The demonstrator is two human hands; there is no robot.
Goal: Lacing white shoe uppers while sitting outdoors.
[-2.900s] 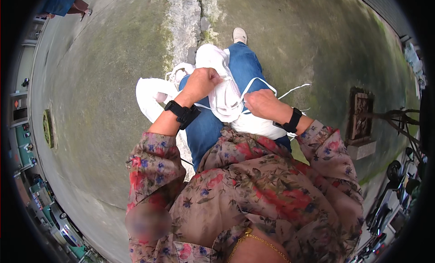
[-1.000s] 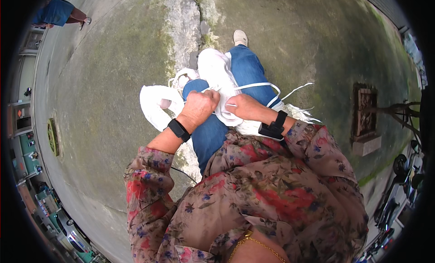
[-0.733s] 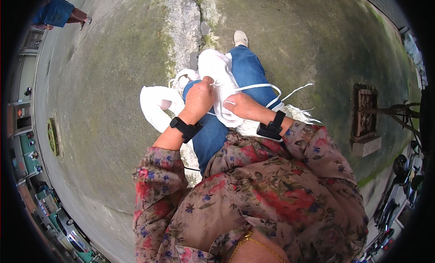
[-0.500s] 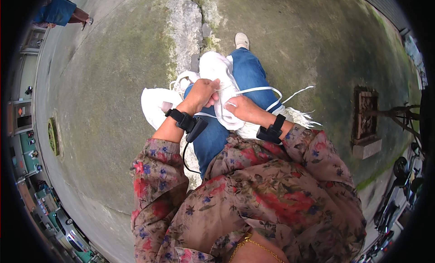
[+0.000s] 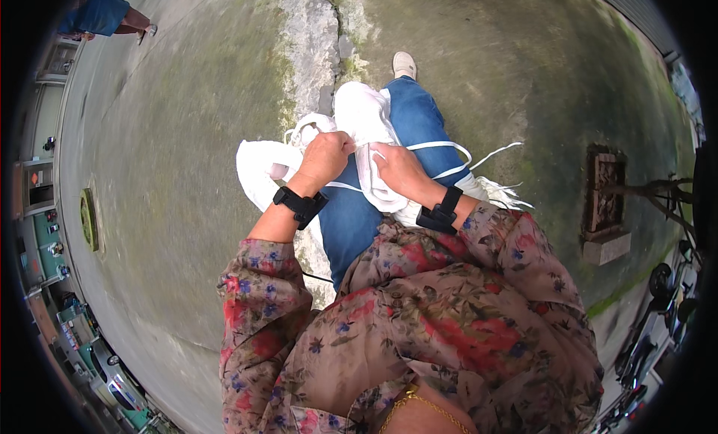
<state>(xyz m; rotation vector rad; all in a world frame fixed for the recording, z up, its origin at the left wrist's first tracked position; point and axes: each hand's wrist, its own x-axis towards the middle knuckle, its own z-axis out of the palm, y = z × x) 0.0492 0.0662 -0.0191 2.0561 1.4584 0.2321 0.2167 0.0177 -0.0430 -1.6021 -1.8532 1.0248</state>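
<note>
A long, rounded white cloth piece (image 5: 362,109), shaped somewhat like a shoe, lies across my lap on blue trousers (image 5: 413,109). My left hand (image 5: 326,156) is closed, its thumb and fingertips pinching at the piece's left edge. From the other side, my right hand (image 5: 398,167) presses bent fingers and thumb onto its middle, close to the left fingertips. What the fingertips grip between them is too small to make out. A white strip (image 5: 434,144) loops over the right thigh. Beside my left hand another white cloth bundle (image 5: 256,165) hangs past the knee.
Frayed white fringe (image 5: 490,191) spills off my right thigh. Around me is mossy concrete with a pale crack (image 5: 329,45) ahead. A brick-edged planter (image 5: 604,191) with a small tree stands at right. A person (image 5: 105,15) is at far left, with parked vehicles along the rims.
My left hand has turned knuckles-up and shifted slightly down, its fingertips now near the right hand's. My right hand has moved a little up over the white cloth piece.
</note>
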